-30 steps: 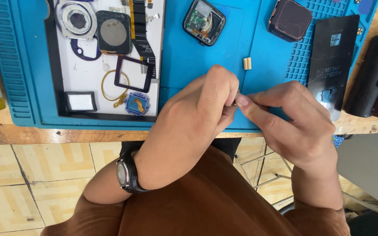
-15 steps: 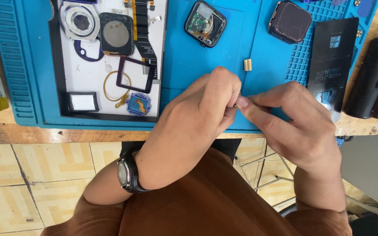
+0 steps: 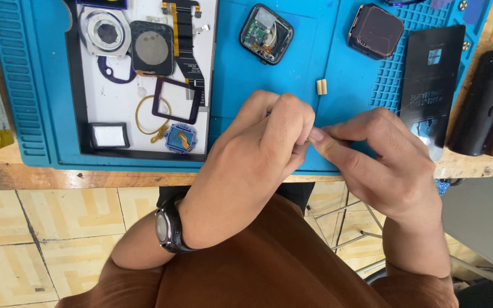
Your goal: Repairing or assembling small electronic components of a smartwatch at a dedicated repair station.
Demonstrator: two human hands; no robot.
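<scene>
Black round-faced wristwatch (image 3: 166, 229) on the left wrist, brown garment (image 3: 269, 268), bare forearms.

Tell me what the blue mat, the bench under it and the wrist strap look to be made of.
Blue mat: probably silicone rubber, matte, with moulded ridges and a grid of pockets. Bench: wood, worn, its grain and scuffs showing. Wrist strap: likely dark rubber or plastic, slightly glossy.

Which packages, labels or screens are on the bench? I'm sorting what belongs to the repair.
Black flat package: right side of the blue mat, tall rectangle, small pale square label near its top.
Dark screen panel: top right of the mat, rounded square, brownish-black.
White label: white tray, lower left, small black-framed rectangle.
</scene>
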